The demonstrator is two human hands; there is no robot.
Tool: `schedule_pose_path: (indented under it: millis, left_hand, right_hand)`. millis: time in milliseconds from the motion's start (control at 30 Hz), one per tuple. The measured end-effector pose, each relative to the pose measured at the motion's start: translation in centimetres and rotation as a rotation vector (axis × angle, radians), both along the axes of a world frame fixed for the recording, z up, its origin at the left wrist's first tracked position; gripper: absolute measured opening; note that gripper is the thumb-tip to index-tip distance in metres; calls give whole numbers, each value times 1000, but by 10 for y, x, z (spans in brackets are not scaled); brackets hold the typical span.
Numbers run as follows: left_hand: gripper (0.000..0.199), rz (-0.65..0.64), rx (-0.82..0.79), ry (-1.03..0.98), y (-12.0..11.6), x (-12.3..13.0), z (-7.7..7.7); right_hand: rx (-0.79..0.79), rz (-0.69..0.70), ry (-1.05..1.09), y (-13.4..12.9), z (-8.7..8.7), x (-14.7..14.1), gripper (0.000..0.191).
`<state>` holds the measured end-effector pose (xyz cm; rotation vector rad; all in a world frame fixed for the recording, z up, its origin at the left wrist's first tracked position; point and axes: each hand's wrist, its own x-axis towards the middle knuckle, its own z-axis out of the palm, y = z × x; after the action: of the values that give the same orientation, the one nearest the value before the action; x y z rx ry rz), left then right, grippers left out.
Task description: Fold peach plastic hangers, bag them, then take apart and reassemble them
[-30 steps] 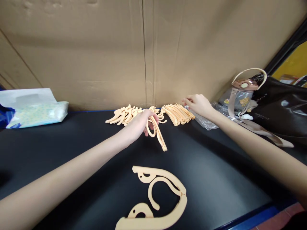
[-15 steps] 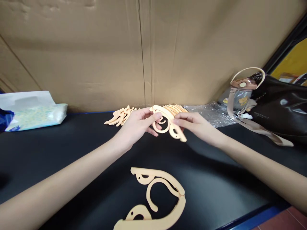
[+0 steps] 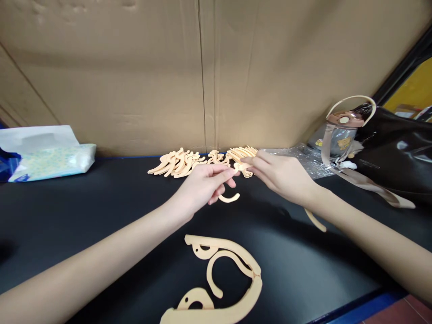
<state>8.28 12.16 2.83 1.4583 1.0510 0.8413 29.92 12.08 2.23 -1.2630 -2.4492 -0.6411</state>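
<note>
My left hand (image 3: 209,184) is closed in a pinch on a cream plastic hanger hook (image 3: 230,198), whose curved end shows below the fingers. Close beside it, my right hand (image 3: 280,173) grips a cream hanger arm (image 3: 243,166); most of it is hidden behind the fingers. The two pieces meet between my fingertips, but I cannot tell whether they are joined. A cream curved tip (image 3: 316,221) shows under my right forearm; whether it belongs to the held arm is unclear. Nearer to me lies a folding hanger (image 3: 249,297) with two bent arms and a hook.
Behind my hands are a pile of loose cream hanger parts (image 3: 178,163), small hooks (image 3: 216,156) and a row of arms (image 3: 243,153). A tissue pack (image 3: 50,159) lies left. Clear plastic wrap (image 3: 293,157), a strapped bottle (image 3: 340,135) and a dark bag (image 3: 398,153) stand right, before cardboard.
The hanger piece held up between my hands has turned and now shows mostly its hook. My right hand has rolled over it, back upward. A curved tip has appeared below my right forearm.
</note>
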Motion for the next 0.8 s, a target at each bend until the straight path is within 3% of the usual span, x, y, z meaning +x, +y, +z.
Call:
schedule_pose_path:
  millis: [167, 267, 400, 600, 700, 800]
  left_hand:
    - [17, -85, -168, -28, -9, 2, -5]
    - [17, -81, -184, 22, -9, 4, -7]
    - [15, -10, -23, 120, -5, 7, -10]
    - [14, 15, 135, 207, -10, 21, -17]
    - [15, -21, 168, 175, -13, 26, -17]
    - [16, 52, 258, 209, 8, 22, -10]
  right_hand:
    - [-40, 125, -218, -5, -7, -2, 33]
    - [-141, 61, -244, -5, -10, -4, 29]
    - [-238, -77, -191, -8, -8, -12, 24]
    - [-402, -225, -9, -5, -3, -13, 21]
    - [-439, -326, 205, 4, 0, 1, 22]
    - [-539, -222, 500, 11, 4, 14, 34]
